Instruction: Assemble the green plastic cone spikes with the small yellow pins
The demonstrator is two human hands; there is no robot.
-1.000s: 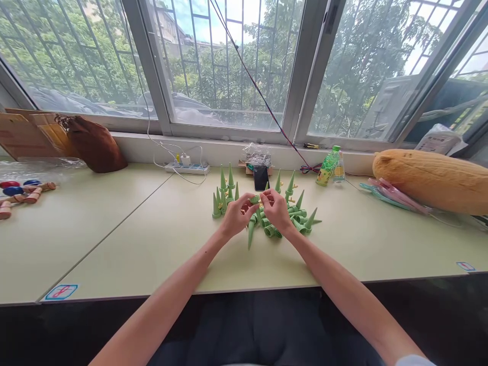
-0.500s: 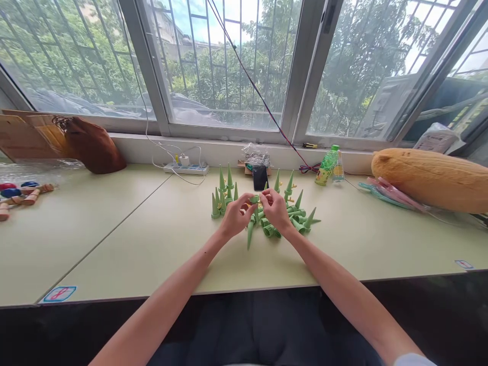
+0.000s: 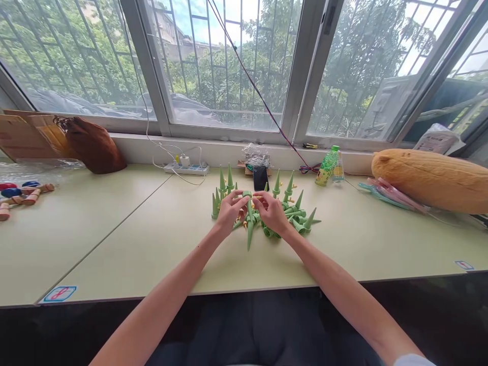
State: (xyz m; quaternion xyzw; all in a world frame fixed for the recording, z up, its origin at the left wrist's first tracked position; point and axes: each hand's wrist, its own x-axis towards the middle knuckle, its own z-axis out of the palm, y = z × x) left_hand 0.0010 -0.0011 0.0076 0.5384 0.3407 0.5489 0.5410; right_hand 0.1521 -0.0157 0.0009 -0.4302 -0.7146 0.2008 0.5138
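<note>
Hands numbered two, and between them we had one green cone (image 3: 247, 194), raised above the table (image 3: 152, 244), broad end up. Our left hand (image 3: 231, 212) gripped its side with thumb and fingers; our right hand (image 3: 272, 211) had its fingertips drawn together beside it, though what they pinched we could not tell. Both forearms stretched forward, converging. Beyond lay one phone (image 3: 261, 178) and stood two bottles (image 3: 327, 166); the other cones (image 3: 299, 223) overlapped too much to count.
</note>
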